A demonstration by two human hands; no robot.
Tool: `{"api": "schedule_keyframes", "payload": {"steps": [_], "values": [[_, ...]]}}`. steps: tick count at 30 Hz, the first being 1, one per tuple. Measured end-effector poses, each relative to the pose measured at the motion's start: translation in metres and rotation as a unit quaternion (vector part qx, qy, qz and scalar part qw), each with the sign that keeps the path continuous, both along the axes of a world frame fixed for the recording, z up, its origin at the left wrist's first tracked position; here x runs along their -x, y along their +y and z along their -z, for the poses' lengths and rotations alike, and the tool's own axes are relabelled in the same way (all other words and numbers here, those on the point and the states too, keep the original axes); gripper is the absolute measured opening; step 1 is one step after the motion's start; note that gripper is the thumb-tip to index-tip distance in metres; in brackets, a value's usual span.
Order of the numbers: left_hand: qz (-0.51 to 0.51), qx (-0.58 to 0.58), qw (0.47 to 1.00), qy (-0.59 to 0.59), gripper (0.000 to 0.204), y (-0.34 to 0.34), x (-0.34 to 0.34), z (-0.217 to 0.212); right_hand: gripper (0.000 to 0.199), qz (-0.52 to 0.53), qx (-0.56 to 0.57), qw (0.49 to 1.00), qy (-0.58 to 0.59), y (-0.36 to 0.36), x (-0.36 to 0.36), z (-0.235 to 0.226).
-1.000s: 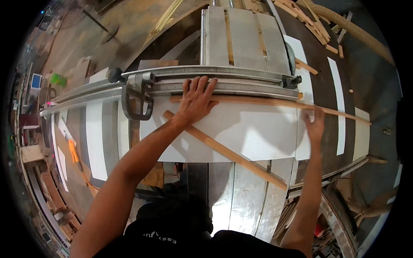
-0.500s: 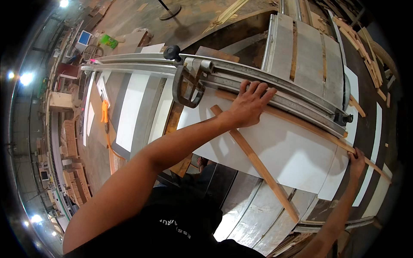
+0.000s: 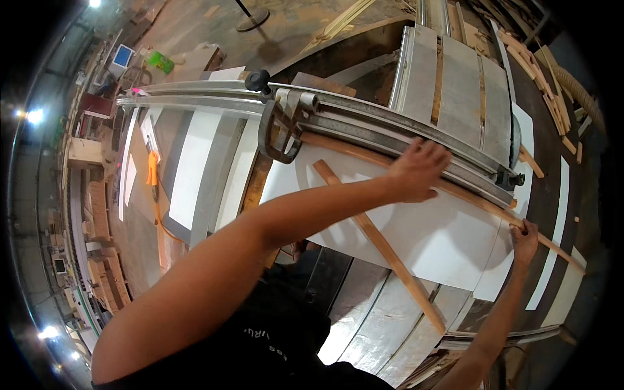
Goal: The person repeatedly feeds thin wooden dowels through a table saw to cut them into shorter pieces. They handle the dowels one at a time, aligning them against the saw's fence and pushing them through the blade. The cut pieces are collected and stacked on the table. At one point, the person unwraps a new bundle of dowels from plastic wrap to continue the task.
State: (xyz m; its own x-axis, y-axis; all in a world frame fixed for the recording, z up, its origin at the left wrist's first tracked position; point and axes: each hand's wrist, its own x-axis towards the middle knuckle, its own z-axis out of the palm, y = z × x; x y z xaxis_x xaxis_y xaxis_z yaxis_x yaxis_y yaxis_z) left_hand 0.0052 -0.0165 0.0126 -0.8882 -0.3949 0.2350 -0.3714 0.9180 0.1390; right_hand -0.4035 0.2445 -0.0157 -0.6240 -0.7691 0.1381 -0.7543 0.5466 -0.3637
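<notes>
A long wooden strip [image 3: 478, 201] lies along the near side of the metal fence [image 3: 370, 127], over a white board [image 3: 442, 250]. Its right end reaches past the board, where my right hand [image 3: 525, 242] grips it between thumb and fingers. My left hand [image 3: 419, 170] is over the strip and fence with its fingers stretched out; whether it touches them I cannot tell. A second wooden strip [image 3: 383, 248] rests diagonally across the white board, its near end over the metal table. Neither hand is on that one.
A metal bracket with a black knob [image 3: 268, 133] sits on the fence at left. Beyond the fence is a slotted metal table [image 3: 458, 91]. Wood offcuts [image 3: 549, 97] lie at far right. An orange-handled tool [image 3: 153, 169] lies at left, near white panels [image 3: 194, 172].
My left hand has slid right along the fence, its fingers now straighter. My right hand stays on the strip near its right end. The view has shifted slightly.
</notes>
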Motion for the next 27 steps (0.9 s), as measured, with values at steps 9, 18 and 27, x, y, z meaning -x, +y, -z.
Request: {"api": "schedule_keyframes", "payload": {"steps": [9, 18, 27], "values": [[0.022, 0.046, 0.997, 0.053, 0.083, 0.024, 0.071, 0.027, 0.041, 0.001, 0.022, 1.0, -0.009, 0.013, 0.007, 0.011], [0.041, 0.042, 0.998, 0.028, 0.084, 0.025, 0.073, 0.008, 0.045, -0.021, -0.021, 0.998, 0.057, 0.047, 0.054, -0.022], [0.041, 0.064, 0.992, 0.101, 0.076, 0.014, 0.064, 0.037, 0.039, 0.025, 0.129, 0.936, -0.328, 0.062, 0.118, 0.024]]}}
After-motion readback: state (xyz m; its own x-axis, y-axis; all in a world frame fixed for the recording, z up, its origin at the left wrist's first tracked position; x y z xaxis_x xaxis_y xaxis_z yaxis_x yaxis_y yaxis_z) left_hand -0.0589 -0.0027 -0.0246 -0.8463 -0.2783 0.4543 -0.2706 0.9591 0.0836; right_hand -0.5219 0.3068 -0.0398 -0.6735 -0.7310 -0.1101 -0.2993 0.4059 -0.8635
